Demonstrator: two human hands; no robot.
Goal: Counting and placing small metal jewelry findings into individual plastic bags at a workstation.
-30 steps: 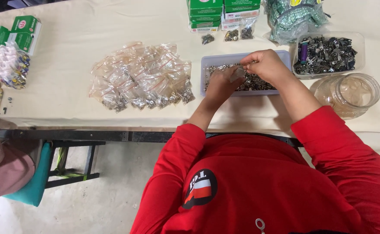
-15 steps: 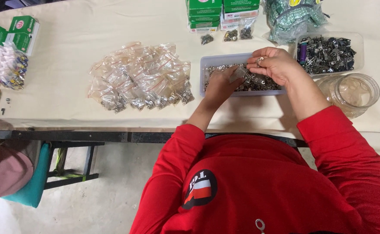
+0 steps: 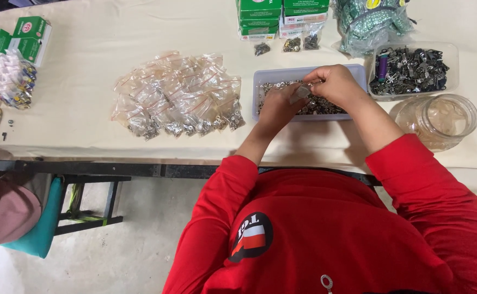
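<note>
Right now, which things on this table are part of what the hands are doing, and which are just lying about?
In use:
left hand
right hand
small clear bag held between them
tray of small metal parts

Lying about:
pile of filled bags
green boxes
second tray of darker metal parts
empty clear jar

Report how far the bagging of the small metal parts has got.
Done: a pile of filled bags lies on the table. In hand: the left hand and right hand hold one small clear bag over the grey tray. Left: loose metal parts lie in that tray, and more in the clear tub.
</note>
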